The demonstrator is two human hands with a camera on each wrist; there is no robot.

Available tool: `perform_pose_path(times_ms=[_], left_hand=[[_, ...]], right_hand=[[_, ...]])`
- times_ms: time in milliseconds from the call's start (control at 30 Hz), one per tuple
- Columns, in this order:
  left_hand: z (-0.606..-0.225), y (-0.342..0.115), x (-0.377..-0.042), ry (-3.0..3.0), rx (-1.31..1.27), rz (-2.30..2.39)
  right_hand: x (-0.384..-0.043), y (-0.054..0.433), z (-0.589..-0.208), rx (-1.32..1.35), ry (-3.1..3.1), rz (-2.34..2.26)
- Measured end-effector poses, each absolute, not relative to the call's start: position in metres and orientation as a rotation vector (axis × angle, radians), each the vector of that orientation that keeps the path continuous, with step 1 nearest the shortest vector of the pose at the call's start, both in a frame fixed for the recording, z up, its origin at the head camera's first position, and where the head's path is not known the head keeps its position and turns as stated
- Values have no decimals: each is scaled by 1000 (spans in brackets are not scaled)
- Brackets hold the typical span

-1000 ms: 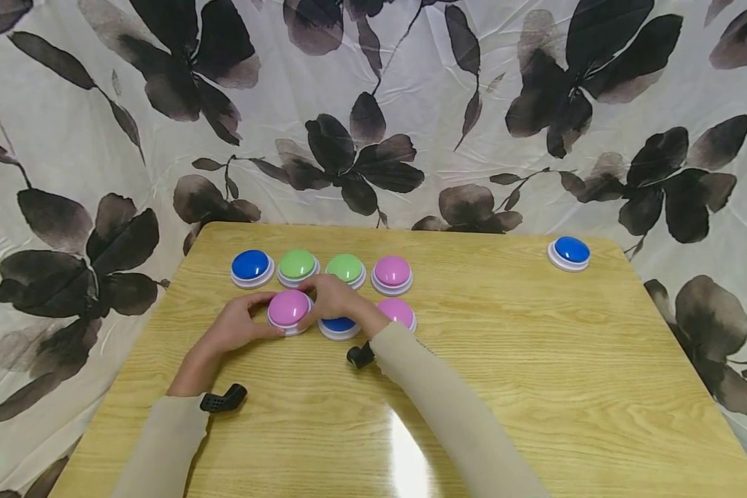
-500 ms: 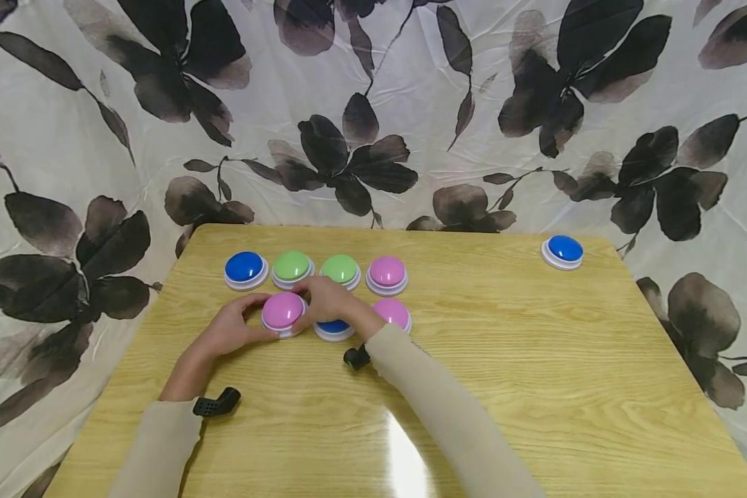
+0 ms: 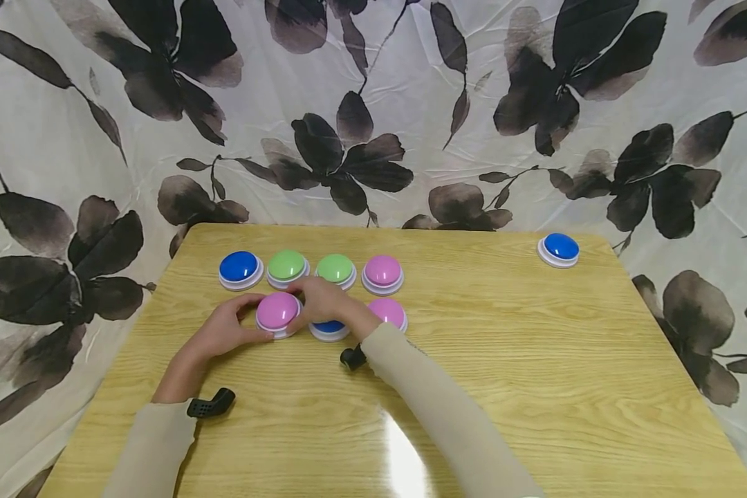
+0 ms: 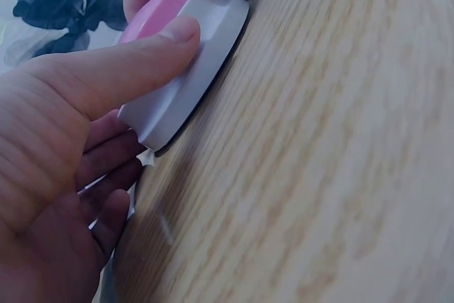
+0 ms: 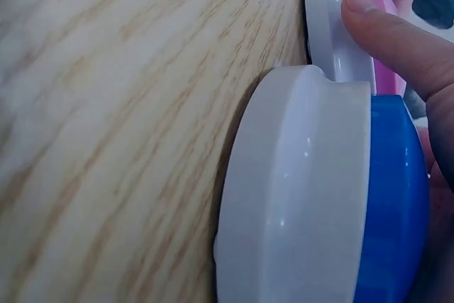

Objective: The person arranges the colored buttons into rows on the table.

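Both hands are at a pink dome push button (image 3: pixel 277 310) on a white round base, standing on the table. My left hand (image 3: pixel 224 326) grips its left side; in the left wrist view the thumb lies along the white base (image 4: pixel 202 54). From the right, my right hand (image 3: pixel 324 299) holds the same button, thumb on the near side and fingers on the far side. Under that hand a blue push button (image 3: pixel 328 330) is partly hidden; the right wrist view shows its blue dome (image 5: pixel 394 196) up close. Beside it, the sleeve partly covers another pink button (image 3: pixel 389 311).
Behind the hands runs a row: a blue button (image 3: pixel 238 266), a green button (image 3: pixel 286 265), a second green button (image 3: pixel 334 268) and a pink button (image 3: pixel 382 270). One blue button (image 3: pixel 560 247) stands alone at the table's (image 3: pixel 535 373) far right corner. A floral cloth (image 3: pixel 448 138) hangs behind.
The head view has shifted slightly, so everything appears a little further left. Both hands keep their hold on the pink push button, and the layout of the buttons looks the same.
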State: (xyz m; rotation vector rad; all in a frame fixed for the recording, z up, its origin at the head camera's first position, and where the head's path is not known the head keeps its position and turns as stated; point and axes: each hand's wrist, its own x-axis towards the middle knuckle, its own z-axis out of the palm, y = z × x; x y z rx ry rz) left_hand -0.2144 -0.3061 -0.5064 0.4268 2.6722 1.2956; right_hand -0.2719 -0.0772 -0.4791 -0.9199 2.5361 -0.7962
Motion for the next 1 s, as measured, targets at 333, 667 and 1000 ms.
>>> perform_pose_path(times_ms=[333, 667, 1000], left_hand=[[-512, -306, -215, 2658, 432, 1309], [-490, -319, -208, 2771, 387, 1246], [-461, -301, -198, 2835, 512, 1335]], right_hand=[[-271, -72, -470, -1027, 2601, -658], [-280, -20, -449, -1013, 2610, -951], [-292, 59, -445, -893, 2705, -1204]])
